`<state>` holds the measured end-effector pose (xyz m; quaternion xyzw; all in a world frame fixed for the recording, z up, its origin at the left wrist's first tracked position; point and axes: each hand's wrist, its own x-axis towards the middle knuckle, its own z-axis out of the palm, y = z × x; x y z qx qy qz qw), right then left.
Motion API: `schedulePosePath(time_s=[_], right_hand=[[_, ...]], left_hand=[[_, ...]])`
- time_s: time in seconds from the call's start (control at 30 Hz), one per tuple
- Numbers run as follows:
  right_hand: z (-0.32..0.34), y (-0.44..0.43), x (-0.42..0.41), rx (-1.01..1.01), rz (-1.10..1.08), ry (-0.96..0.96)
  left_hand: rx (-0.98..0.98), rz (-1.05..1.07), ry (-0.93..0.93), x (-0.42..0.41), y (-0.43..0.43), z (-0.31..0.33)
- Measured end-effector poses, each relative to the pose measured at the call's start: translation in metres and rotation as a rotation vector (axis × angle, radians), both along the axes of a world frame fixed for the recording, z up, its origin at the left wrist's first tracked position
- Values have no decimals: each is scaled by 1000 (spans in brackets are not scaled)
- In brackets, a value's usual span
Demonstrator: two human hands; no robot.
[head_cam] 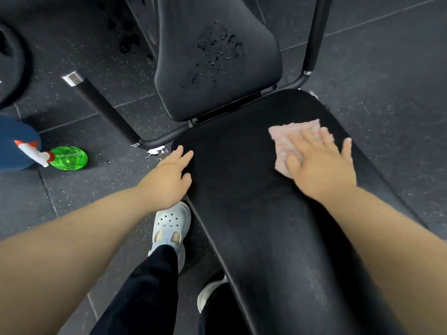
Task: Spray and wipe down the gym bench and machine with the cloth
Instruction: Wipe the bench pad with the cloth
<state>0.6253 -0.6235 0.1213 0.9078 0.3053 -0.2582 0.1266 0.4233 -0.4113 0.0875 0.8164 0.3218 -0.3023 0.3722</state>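
A green see-through spray bottle (67, 157) sits on the dark speckled rubber floor (387, 81) at far left. Its white trigger head and red nozzle face left, toward a blue object (17, 143) just beside it. The liquid level inside cannot be read, nor whether the bottle stands or lies. A black frame tube (106, 110) angles from there down to the gym bench (261, 226). The bench's long black pad runs lengthwise from the near right of the frame away from the person, widening toward its far end. The person's left hand (167, 180) rests at the pad's left edge near the far left corner, fingers loosely extended and holding nothing. Below it, a white perforated clog (171, 223) and a black trouser leg (145, 286) stand on the floor against the bench's left side. Beyond the pad's far edge, a smaller black pad (217, 56) carries a patch of spray droplets at its centre. On the long pad, near its far right corner, the right hand (319, 165) presses flat on a folded pink cloth (292, 134). Its fingers are spread and straight, slightly motion-blurred. The cloth's far edge shows past the fingertips. A second frame tube (314, 35) rises at far right.
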Motion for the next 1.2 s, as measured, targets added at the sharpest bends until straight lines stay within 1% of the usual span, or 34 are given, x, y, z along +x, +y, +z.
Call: schedulePosePath(time_s=[0.03,0.07,0.1,0.13,0.2,0.23,0.27,0.3,0.33,0.37,0.43,0.47,0.5,0.53,0.57,0.6,0.67,0.7,0.77,0.8,0.83,0.9,0.97,1.0,1.03,1.07,1.1,1.17,1.2], right_hand=[[3,1,2,-26,-95,-37],[4,6,-11,-37,-142,-58],[8,12,-34,-24,-146,-49],[14,15,-66,18,-98,0],[22,11,-128,140,114,146],[32,0,-149,168,202,191],[43,-14,-155,182,229,218],[53,-31,-146,163,228,241],[60,-51,-128,127,217,219],[65,-74,-107,72,160,175],[80,-121,-55,-30,-84,-1],[92,-140,-38,-71,-271,-68],[94,-146,-31,-73,-410,-90],[95,-143,-39,-71,-501,-115],[92,-130,-61,-65,-529,-143],[87,-113,-92,-17,-485,-164],[84,-77,-160,95,-342,-122],[86,-69,-190,144,-292,-63],[99,-79,-222,165,-288,7],[110,-97,-225,141,-333,-6],[120,-120,-222,109,-382,-63],[147,-178,-213,7,-564,-235],[190,-240,-211,-119,-903,-339],[208,-258,-216,-136,-1068,-397],[216,-260,-225,-125,-1165,-453],[214,-250,-237,-104,-1197,-503],[206,-233,-253,-70,-1161,-503],[192,-195,-287,13,-975,-372],[193,-190,-300,22,-893,-321]], left_hand=[[7,16,7,0,-5,2],[12,52,12,0,-10,3],[10,99,10,0,-15,6],[4,159,0,-1,-21,10],[-10,280,-34,-4,-31,18],[-9,309,-51,-6,-37,23],[-3,311,-56,-9,-43,28],[8,283,-59,-10,-49,33],[23,241,-61,-10,-56,38],[32,202,-63,-11,-63,42],[38,157,-46,-8,-77,54],[45,131,-38,-4,-84,61],[56,134,-23,-5,-89,65],[62,119,-18,-3,-93,68],[58,77,-19,-2,-98,70],[53,39,-21,-3,-102,74],[26,-67,-72,-1,-107,81],[4,-135,-96,-1,-109,84],[-46,-289,-119,-1,-115,94],[-71,-365,-132,0,-119,100],[-84,-423,-130,2,-123,105],[-92,-528,-139,9,-134,116],[-112,-612,-144,12,-156,130],[-119,-649,-151,14,-171,139],[-121,-666,-162,15,-186,147],[-124,-681,-187,15,-202,155],[-138,-707,-223,13,-221,163],[-186,-781,-312,10,-255,176],[-211,-842,-346,9,-270,181]])
